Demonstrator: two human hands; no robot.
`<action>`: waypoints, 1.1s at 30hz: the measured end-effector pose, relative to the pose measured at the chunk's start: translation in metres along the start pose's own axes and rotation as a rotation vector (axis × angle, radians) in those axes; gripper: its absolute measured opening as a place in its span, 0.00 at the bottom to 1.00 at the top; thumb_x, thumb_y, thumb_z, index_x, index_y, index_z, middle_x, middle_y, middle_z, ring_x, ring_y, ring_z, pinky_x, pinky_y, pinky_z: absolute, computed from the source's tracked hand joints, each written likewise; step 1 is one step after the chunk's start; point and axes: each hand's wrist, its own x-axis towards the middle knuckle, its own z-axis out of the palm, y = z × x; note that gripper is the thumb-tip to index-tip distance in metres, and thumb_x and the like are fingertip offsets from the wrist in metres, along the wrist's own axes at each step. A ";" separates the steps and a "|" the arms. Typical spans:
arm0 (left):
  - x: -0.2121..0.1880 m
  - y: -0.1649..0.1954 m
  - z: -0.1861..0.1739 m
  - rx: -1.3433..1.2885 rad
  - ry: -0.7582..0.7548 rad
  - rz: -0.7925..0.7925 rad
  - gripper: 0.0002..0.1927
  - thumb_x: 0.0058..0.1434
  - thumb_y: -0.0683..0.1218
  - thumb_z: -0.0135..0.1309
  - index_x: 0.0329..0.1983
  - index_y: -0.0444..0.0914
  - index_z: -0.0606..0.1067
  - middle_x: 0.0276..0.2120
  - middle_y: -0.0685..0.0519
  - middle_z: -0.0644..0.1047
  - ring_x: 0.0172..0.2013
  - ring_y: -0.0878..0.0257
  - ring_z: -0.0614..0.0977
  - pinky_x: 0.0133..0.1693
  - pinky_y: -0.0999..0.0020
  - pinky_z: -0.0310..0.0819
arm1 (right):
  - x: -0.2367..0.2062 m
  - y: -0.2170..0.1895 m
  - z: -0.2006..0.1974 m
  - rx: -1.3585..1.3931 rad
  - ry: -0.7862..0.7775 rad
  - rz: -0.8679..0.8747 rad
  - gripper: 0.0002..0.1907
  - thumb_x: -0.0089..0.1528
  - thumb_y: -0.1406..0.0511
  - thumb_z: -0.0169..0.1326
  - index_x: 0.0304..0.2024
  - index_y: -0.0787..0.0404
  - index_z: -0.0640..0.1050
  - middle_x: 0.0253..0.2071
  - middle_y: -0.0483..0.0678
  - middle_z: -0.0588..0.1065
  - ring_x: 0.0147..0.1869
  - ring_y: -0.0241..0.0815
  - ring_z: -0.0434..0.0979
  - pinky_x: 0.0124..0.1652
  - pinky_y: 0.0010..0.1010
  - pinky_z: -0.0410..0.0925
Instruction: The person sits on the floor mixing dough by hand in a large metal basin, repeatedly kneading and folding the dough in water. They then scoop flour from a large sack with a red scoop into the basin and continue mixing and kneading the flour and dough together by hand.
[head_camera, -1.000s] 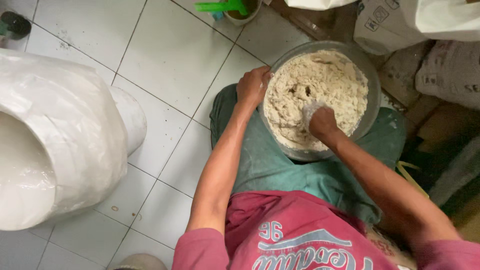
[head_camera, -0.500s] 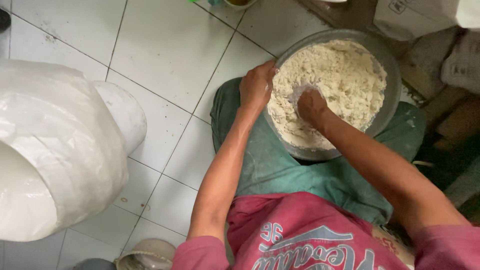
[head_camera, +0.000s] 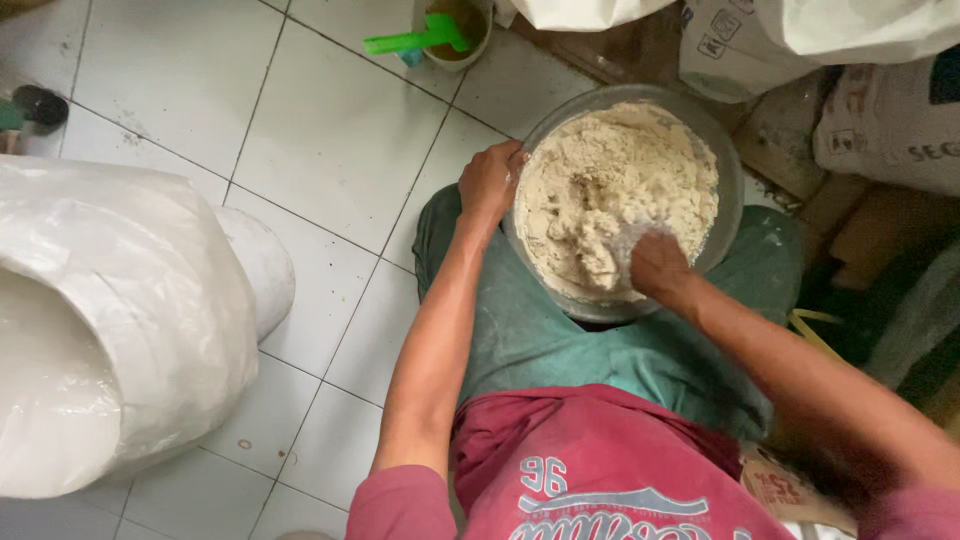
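A wide clear bowl (head_camera: 722, 150) rests on my lap, filled with a crumbly, pale beige dough mix (head_camera: 610, 190). My left hand (head_camera: 489, 182) grips the bowl's left rim. My right hand (head_camera: 655, 263) is pushed into the mix at the near side of the bowl, fingers buried and coated with flour, so I cannot see what they hold. I sit on a white tiled floor in green trousers and a red shirt.
A large white sack (head_camera: 110, 320) with its mouth rolled open stands at my left. A small cup with a green scoop (head_camera: 430, 35) sits on the tiles beyond the bowl. Printed white bags (head_camera: 880, 110) and cardboard crowd the right side.
My right hand has moved from the bowl's left centre back to the near edge, dragging through the mix. The left hand keeps its hold on the rim. The view has shifted.
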 end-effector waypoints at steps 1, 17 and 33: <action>-0.001 0.000 -0.001 -0.001 0.001 -0.008 0.11 0.65 0.52 0.53 0.44 0.44 0.82 0.36 0.43 0.83 0.39 0.40 0.82 0.39 0.46 0.75 | -0.002 0.010 -0.002 -0.038 -0.126 0.048 0.09 0.54 0.65 0.54 0.29 0.55 0.85 0.37 0.52 0.81 0.47 0.50 0.80 0.45 0.44 0.71; -0.002 0.014 -0.009 0.016 -0.019 -0.010 0.12 0.66 0.50 0.53 0.47 0.42 0.81 0.37 0.41 0.82 0.40 0.39 0.82 0.42 0.47 0.76 | 0.109 0.012 -0.046 0.325 -0.137 0.307 0.09 0.58 0.65 0.59 0.36 0.65 0.83 0.40 0.62 0.81 0.43 0.58 0.82 0.42 0.48 0.74; 0.009 0.006 -0.011 -0.098 -0.146 0.110 0.21 0.65 0.44 0.52 0.61 0.44 0.73 0.46 0.41 0.82 0.46 0.41 0.83 0.45 0.49 0.75 | 0.062 0.020 0.022 0.393 -0.213 0.488 0.14 0.58 0.62 0.55 0.37 0.67 0.85 0.41 0.63 0.81 0.48 0.59 0.83 0.48 0.43 0.74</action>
